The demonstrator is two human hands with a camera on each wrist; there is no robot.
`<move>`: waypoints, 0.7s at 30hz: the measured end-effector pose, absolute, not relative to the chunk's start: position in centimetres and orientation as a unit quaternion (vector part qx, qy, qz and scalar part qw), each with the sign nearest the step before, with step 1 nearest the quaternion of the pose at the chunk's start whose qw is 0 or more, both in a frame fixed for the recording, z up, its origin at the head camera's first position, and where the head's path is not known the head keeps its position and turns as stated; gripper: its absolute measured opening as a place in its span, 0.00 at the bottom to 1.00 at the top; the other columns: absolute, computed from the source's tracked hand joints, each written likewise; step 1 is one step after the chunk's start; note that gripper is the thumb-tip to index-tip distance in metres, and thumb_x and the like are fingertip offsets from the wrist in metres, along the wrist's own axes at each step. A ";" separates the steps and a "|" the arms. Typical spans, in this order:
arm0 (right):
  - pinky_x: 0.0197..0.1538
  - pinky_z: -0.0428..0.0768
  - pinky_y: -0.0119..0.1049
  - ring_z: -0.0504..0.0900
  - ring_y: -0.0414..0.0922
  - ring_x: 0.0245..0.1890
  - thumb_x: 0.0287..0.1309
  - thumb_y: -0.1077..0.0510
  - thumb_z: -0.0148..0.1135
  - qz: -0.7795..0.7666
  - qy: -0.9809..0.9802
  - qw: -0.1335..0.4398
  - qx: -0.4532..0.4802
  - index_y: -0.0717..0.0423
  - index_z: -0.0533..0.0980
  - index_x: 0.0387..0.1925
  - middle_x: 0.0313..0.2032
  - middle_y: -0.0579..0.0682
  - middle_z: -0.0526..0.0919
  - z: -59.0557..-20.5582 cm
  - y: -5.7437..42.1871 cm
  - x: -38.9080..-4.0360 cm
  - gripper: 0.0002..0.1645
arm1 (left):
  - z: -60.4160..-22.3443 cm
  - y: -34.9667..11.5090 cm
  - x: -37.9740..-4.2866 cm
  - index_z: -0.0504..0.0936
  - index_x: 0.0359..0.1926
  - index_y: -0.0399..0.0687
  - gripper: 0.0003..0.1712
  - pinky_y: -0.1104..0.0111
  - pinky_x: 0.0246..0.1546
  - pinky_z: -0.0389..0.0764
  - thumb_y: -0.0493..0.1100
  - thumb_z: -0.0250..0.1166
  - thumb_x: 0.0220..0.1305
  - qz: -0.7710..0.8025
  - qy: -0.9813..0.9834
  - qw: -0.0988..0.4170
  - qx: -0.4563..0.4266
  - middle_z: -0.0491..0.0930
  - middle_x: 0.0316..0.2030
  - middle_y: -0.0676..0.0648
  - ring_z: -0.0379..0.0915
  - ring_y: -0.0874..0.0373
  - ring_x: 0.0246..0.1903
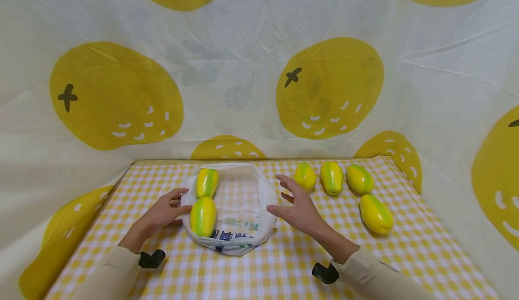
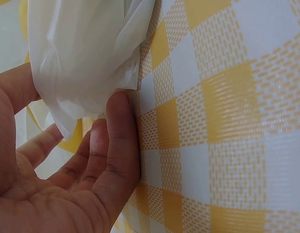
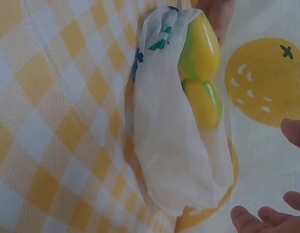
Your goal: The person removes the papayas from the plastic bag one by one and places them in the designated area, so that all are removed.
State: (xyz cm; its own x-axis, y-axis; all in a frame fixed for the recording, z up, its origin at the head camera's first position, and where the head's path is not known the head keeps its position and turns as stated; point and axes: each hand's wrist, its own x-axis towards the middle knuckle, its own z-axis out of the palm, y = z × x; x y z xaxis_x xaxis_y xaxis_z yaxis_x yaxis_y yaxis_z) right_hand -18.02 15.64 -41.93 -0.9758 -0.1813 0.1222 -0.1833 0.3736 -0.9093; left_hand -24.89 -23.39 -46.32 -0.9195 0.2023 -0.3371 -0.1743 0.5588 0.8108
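Plastic bag (image 1: 265, 185) rests mouth-up between the fingers of the left hand (image 1: 161, 210) and right hand (image 1: 299, 211). Left fingers, spaced apart, touch its edge; right fingers are wide and hold nothing. Two fruits (image 1: 203, 216) lie inside, beside the left fingers; four fruits (image 1: 377, 215) lie outside, right of the right fingers. The surface (image 1: 263, 277) is yellow-and-white checked; fruit-printed sheeting (image 1: 231, 70) encloses it behind and at both sides.

We see a yellow-and-white checked tablecloth (image 1: 259, 277); behind it hangs a pale curtain (image 1: 231, 38) printed with large yellow fruits (image 1: 330, 93), 2 of them whole, each bearing a dark cross and white flecks.
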 end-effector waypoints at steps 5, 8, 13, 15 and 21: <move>0.75 0.71 0.56 0.61 0.60 0.80 0.59 0.58 0.77 0.557 -0.823 -0.007 0.115 0.53 0.61 0.79 0.79 0.55 0.61 -42.1 14.5 -18.2 0.51 | -46.4 -23.4 -24.9 0.55 0.81 0.48 0.47 0.56 0.54 0.88 0.54 0.69 0.71 0.475 0.857 0.199 0.011 0.53 0.78 0.29 0.59 0.31 0.74; 0.74 0.72 0.56 0.63 0.59 0.79 0.58 0.59 0.77 0.560 -0.821 -0.012 0.111 0.53 0.62 0.79 0.79 0.53 0.62 -42.2 13.7 -18.2 0.51 | -46.4 -23.4 -24.9 0.55 0.81 0.48 0.47 0.55 0.54 0.87 0.54 0.69 0.71 0.476 0.857 0.199 0.013 0.53 0.79 0.29 0.58 0.31 0.74; 0.73 0.73 0.57 0.64 0.60 0.78 0.58 0.58 0.77 0.561 -0.819 -0.019 0.120 0.50 0.63 0.78 0.79 0.53 0.63 -42.4 12.4 -18.1 0.50 | -46.5 -23.2 -24.9 0.55 0.81 0.48 0.47 0.56 0.54 0.87 0.54 0.69 0.71 0.477 0.856 0.200 0.013 0.51 0.79 0.28 0.58 0.30 0.75; 0.73 0.72 0.58 0.64 0.62 0.78 0.59 0.58 0.77 0.562 -0.817 -0.020 0.129 0.51 0.63 0.78 0.79 0.54 0.63 -42.5 11.9 -18.2 0.49 | -46.6 -23.2 -24.9 0.55 0.81 0.49 0.47 0.56 0.54 0.88 0.54 0.69 0.71 0.477 0.856 0.199 0.013 0.51 0.79 0.28 0.57 0.30 0.75; 0.73 0.72 0.58 0.63 0.61 0.79 0.61 0.57 0.76 0.570 -0.808 -0.041 0.142 0.49 0.62 0.79 0.80 0.54 0.61 -42.7 10.6 -18.4 0.49 | -46.6 -23.4 -24.9 0.55 0.82 0.49 0.48 0.57 0.53 0.88 0.54 0.69 0.71 0.480 0.854 0.199 0.015 0.51 0.79 0.28 0.58 0.30 0.75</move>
